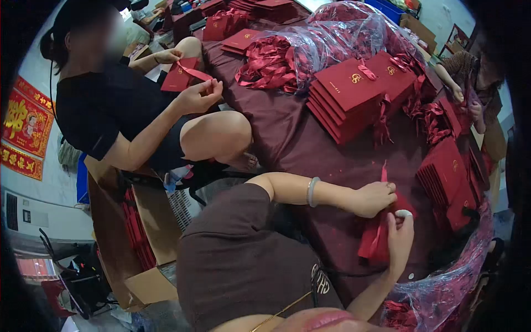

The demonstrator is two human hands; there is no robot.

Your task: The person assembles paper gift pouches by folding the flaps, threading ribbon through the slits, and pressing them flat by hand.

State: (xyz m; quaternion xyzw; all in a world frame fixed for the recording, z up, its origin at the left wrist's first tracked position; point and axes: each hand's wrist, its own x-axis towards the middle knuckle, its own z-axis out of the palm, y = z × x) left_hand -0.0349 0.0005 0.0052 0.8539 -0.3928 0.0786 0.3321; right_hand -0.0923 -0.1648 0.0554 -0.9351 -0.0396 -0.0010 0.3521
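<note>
A small red gift bag [372, 250] lies on the dark red cloth in front of me, partly covered by my hands. My left hand [375, 200], with a pale bracelet on its wrist, reaches in from the left and pinches a red ribbon [384, 172] over the bag; the ribbon's end sticks up beyond my fingers. From below, my right hand [400, 235] closes at the bag's right side, thumb and finger together by the ribbon. A white covering [403, 213] wraps one of its fingertips. The exact grip points are hidden by my fingers.
Red gift bags [345, 91] are stacked ahead, another stack [445, 177] at right. Ribbons [269, 62] pile beside clear plastic wrap [345, 27]. A co-worker [105, 105] at left holds a red bag [180, 74] and ribbon. Another person's hands [467, 102] show at right. A cardboard box [152, 227] stands at left.
</note>
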